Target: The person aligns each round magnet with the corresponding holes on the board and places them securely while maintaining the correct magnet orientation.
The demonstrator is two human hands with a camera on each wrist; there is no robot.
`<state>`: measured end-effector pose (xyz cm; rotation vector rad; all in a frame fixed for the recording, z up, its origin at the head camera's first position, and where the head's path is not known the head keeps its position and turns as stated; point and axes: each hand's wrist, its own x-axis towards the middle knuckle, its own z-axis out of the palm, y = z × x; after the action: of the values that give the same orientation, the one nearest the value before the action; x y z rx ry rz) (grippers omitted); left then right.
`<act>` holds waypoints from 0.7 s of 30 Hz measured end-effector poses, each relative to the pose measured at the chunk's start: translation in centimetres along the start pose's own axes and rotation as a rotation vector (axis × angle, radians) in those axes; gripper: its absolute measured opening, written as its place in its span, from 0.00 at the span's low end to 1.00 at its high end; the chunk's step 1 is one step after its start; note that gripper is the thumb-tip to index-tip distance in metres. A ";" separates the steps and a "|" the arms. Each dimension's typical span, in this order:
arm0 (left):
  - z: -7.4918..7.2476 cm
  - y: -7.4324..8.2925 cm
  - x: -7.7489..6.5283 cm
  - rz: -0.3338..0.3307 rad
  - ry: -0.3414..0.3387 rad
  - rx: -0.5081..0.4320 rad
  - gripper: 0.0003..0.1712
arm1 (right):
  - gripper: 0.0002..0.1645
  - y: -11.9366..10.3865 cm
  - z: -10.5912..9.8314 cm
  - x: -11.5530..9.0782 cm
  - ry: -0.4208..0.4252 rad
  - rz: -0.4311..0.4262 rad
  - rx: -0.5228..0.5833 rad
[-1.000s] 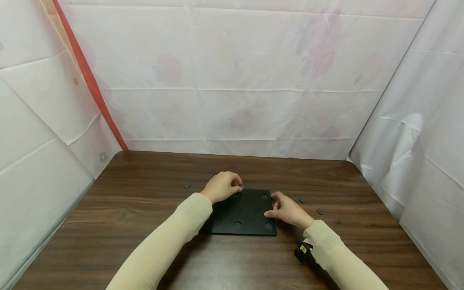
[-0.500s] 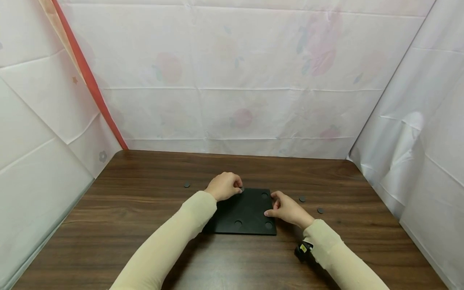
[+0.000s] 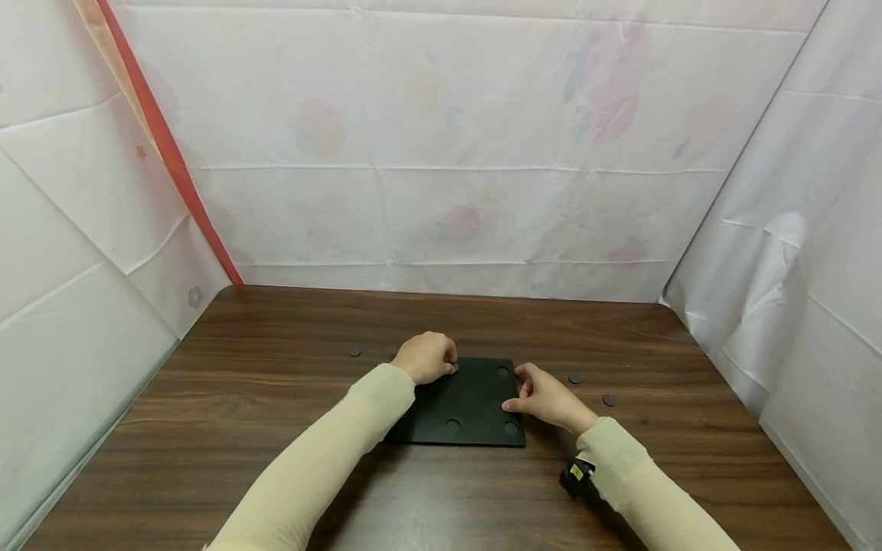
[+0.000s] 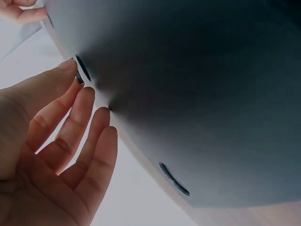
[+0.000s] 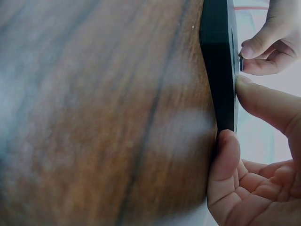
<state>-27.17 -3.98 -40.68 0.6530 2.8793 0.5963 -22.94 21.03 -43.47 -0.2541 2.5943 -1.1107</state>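
Observation:
A black rectangular board (image 3: 475,402) with shallow round recesses lies flat on the table. Over its far edge, my left hand (image 3: 423,358) pinches a small dark disc (image 3: 455,368) between thumb and finger. The left wrist view shows this disc (image 4: 79,77) close beside a recess (image 4: 83,68), tilted on edge. My right hand (image 3: 547,398) holds the board's right edge, thumb on top and fingers against the side, as the right wrist view shows at the board's side wall (image 5: 218,70). My left forearm hides the board's left part.
One loose dark disc (image 3: 354,352) lies left of the board on the wooden table (image 3: 227,428). To the right lie two more, a farther disc (image 3: 575,379) and a nearer disc (image 3: 609,400). White sheets (image 3: 441,153) hang behind and at both sides.
My left hand has shifted slightly nearer and a little left, bringing the disc from the board's far edge down toward the far recess. My right hand has stayed in place.

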 end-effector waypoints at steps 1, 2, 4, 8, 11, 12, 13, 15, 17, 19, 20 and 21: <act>0.0 0.0 0.0 0.002 0.002 0.008 0.08 | 0.42 0.0 0.0 0.0 -0.001 -0.001 -0.001; 0.1 0.0 0.0 0.002 0.003 0.014 0.07 | 0.42 0.0 0.0 0.0 -0.002 -0.001 -0.003; 0.1 0.0 0.0 0.007 0.008 0.026 0.07 | 0.42 0.0 0.0 0.0 0.000 0.002 -0.006; 0.1 0.0 0.0 0.015 0.021 0.045 0.06 | 0.41 0.0 0.0 0.1 0.002 0.007 -0.012; 0.2 0.0 0.1 0.016 0.025 0.046 0.06 | 0.41 0.0 0.0 0.1 0.003 0.006 -0.011; 0.2 0.0 0.1 0.015 0.025 0.045 0.06 | 0.41 0.0 0.0 0.1 0.003 0.005 -0.009; 0.2 0.0 0.1 0.015 0.026 0.043 0.06 | 0.41 0.0 0.0 0.1 0.004 0.003 -0.008; 0.3 0.0 0.1 0.013 0.027 0.037 0.06 | 0.41 0.0 0.0 0.0 0.006 0.001 -0.007; 0.4 -0.1 0.2 0.013 0.029 0.033 0.06 | 0.41 0.0 0.0 0.0 0.006 0.001 -0.008; 0.5 -0.2 0.3 0.014 0.032 0.031 0.06 | 0.42 0.0 0.0 0.0 0.005 0.002 -0.008; 0.6 -0.2 0.3 0.014 0.032 0.030 0.06 | 0.42 0.0 0.0 0.0 0.005 0.004 -0.008; 0.6 -0.2 0.3 0.015 0.033 0.031 0.06 | 0.42 0.0 0.0 0.0 0.004 0.005 -0.006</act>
<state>-27.35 -3.79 -41.34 0.6757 2.9225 0.5705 -22.90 21.06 -43.47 -0.2467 2.6006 -1.1024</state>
